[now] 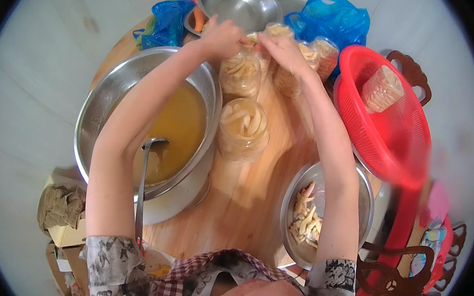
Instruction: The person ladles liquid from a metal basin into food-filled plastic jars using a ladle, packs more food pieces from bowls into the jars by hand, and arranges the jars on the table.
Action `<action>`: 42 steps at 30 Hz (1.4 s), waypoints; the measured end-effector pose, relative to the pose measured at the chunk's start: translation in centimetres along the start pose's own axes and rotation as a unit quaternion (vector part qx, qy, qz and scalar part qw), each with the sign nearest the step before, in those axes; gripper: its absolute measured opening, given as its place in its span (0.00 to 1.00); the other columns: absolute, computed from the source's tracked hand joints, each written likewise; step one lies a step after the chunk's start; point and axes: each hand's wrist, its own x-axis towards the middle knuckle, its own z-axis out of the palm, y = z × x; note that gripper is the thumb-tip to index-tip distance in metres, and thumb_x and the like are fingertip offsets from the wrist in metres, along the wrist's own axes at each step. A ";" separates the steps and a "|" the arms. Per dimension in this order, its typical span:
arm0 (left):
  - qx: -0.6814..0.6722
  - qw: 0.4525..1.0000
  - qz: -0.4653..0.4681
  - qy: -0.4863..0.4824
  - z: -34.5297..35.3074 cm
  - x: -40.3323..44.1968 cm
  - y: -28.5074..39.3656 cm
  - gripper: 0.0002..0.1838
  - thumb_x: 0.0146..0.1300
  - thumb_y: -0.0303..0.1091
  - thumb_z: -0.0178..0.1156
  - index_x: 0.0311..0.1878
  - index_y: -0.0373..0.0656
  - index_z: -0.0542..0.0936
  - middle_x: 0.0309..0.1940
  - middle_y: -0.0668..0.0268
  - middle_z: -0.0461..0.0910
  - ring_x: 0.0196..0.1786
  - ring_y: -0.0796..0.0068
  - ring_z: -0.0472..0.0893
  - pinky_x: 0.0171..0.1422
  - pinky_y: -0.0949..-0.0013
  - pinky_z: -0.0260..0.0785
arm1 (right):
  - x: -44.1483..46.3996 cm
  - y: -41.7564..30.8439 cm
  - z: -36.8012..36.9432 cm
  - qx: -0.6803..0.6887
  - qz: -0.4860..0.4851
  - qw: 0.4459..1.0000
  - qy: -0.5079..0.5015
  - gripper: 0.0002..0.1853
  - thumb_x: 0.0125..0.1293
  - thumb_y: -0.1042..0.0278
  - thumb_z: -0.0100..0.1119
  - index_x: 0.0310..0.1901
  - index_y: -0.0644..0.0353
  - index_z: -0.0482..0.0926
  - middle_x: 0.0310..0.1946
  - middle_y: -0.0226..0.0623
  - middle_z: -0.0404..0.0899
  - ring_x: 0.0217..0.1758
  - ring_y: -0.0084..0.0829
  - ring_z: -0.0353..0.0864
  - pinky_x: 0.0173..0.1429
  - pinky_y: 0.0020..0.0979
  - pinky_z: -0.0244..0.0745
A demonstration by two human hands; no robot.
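Both arms reach to the back of the round table. My left hand (222,39) is closed, its fingers curled beside the mouth of a back jar; what it pinches, if anything, is hidden. My right hand (283,53) grips the rim of that clear jar (264,62) from the right, its fingertips at the opening. In front stands a jar (241,78) filled with pale strips. Nearer to me, another open jar (244,129) holds thicker pale pieces. More filled jars (288,83) cluster beneath and behind my right hand.
A large steel basin (90,121) of yellow liquid with a ladle (142,191) stands left. At right are a red colander (380,139) holding a filled jar (383,89) and a steel bowl (286,220) with pale pieces. Blue bags (328,17) and a steel bowl (238,5) sit behind.
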 end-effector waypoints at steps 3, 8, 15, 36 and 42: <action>0.041 0.998 0.031 0.027 -0.3 0.3 -0.2 0.18 0.60 0.31 0.53 0.49 0.56 0.88 0.47 0.65 0.85 0.63 0.59 0.75 0.77 0.28 0.45 | 0.3 1.2 0.9 0.044 -0.013 0.999 -0.019 0.31 0.71 0.36 0.46 0.37 0.55 0.90 0.26 0.45 0.85 0.35 0.44 0.86 0.46 0.41 0.78; 0.035 0.998 0.043 0.015 -1.7 1.0 1.1 0.14 0.65 0.35 0.53 0.46 0.54 0.87 0.45 0.65 0.85 0.59 0.60 0.78 0.77 0.32 0.46 | -3.4 -2.3 -0.2 -0.175 -0.205 0.958 0.098 0.20 0.72 0.55 0.52 0.34 0.64 0.85 0.37 0.51 0.83 0.43 0.53 0.81 0.51 0.50 0.76; -0.041 0.998 -0.052 -0.015 -1.5 2.7 1.5 0.11 0.61 0.44 0.61 0.33 0.49 0.87 0.25 0.63 0.85 0.43 0.60 0.84 0.60 0.48 0.61 | -10.0 -6.9 -6.8 -0.150 0.008 0.983 0.108 0.24 0.74 0.52 0.49 0.37 0.68 0.83 0.41 0.57 0.83 0.44 0.57 0.83 0.52 0.54 0.76; -0.071 0.996 0.051 0.014 -3.7 0.9 1.7 0.13 0.61 0.39 0.57 0.37 0.43 0.87 0.31 0.51 0.84 0.40 0.47 0.83 0.53 0.49 0.70 | -4.5 2.7 -6.3 -0.411 -0.012 0.909 0.070 0.28 0.74 0.43 0.46 0.38 0.58 0.89 0.35 0.52 0.86 0.45 0.53 0.85 0.60 0.46 0.76; -0.131 0.990 0.045 0.019 -4.3 1.0 1.0 0.12 0.62 0.37 0.57 0.37 0.39 0.86 0.31 0.51 0.84 0.39 0.48 0.84 0.49 0.54 0.74 | 0.2 1.2 -5.4 -0.176 0.042 0.979 0.093 0.29 0.75 0.45 0.45 0.39 0.67 0.85 0.43 0.58 0.84 0.54 0.61 0.79 0.66 0.55 0.68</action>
